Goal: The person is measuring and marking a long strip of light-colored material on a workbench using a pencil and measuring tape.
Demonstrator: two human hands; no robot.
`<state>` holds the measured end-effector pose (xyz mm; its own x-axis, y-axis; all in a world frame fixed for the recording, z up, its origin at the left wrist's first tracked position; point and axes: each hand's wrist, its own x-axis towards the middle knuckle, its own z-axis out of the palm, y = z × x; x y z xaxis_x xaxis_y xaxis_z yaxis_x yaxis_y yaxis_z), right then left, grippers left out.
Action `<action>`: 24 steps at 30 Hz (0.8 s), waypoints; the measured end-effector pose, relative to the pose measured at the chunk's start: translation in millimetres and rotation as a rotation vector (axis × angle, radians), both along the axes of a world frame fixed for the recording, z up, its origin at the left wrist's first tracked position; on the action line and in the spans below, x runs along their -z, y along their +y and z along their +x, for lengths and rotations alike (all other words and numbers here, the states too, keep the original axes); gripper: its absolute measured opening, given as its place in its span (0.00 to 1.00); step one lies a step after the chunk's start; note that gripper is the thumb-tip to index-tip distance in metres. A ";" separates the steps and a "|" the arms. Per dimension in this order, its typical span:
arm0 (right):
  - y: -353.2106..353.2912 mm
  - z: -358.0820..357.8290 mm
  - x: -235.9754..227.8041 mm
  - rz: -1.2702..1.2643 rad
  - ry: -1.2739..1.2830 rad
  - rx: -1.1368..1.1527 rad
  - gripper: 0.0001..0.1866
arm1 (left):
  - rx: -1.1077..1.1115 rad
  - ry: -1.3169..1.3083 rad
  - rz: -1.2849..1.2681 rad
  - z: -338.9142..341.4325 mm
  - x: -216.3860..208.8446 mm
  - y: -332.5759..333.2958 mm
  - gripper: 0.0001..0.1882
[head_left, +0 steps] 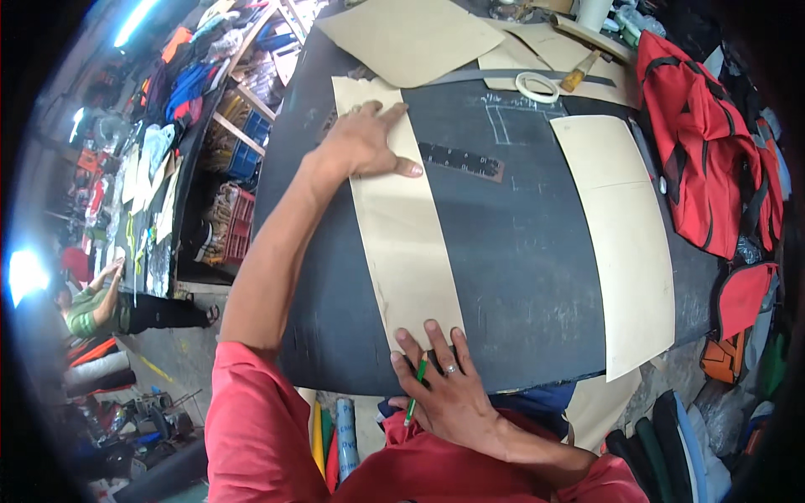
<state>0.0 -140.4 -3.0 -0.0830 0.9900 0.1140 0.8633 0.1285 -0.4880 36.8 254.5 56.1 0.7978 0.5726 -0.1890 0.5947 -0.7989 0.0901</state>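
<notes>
A long tan strip of card [398, 226] lies lengthwise on the dark table [520, 277]. My left hand [365, 144] is spread flat over its far part, thumb reaching past the strip's right edge. At the near end, my right hand [449, 387] rests its fingertips on the card. A green pencil [416, 387] is held between the fingers of that hand, and a ring shows on one finger. Just right of my left thumb lies a black ruler [463, 162], part of it apparently under the strip.
A wider tan card panel [625, 235] lies to the right. Farther back are a large card sheet [411, 38], a tape roll [537, 87] and a brush-like tool [579, 72]. Red bags [696, 142] crowd the right edge. Another person [105, 306] works at a table far left.
</notes>
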 end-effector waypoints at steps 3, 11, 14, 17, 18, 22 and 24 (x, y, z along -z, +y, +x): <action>0.3 0.2 -1.0 -0.001 -0.007 0.006 0.37 | -0.013 -0.110 0.008 -8.0 6.4 -15.2 0.60; 5.7 1.4 -1.5 0.027 0.033 0.012 0.36 | 0.020 -0.364 -0.027 -27.8 33.4 -38.6 0.23; 6.5 0.9 2.3 0.034 0.042 0.021 0.36 | 0.088 -0.316 0.124 -29.9 31.5 -52.9 0.28; 6.3 1.1 3.4 0.033 0.092 0.041 0.36 | 0.152 -0.190 0.121 -35.4 9.3 -69.1 0.42; 6.0 0.5 3.7 0.025 0.098 0.038 0.36 | 0.149 -0.185 0.114 -40.2 5.4 -71.5 0.42; 4.0 -0.7 5.5 0.037 0.074 0.036 0.36 | 0.228 -0.198 0.071 -55.6 7.8 -83.5 0.56; 3.6 -0.5 5.7 0.035 0.076 0.034 0.36 | 0.237 -0.220 0.081 -60.2 10.8 -92.6 0.58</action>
<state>-0.5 -136.8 -8.7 -0.0392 0.9873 0.1537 0.8279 0.1182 -0.5483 -23.4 161.9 45.3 0.9272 0.3723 0.0416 0.3648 -0.9225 0.1261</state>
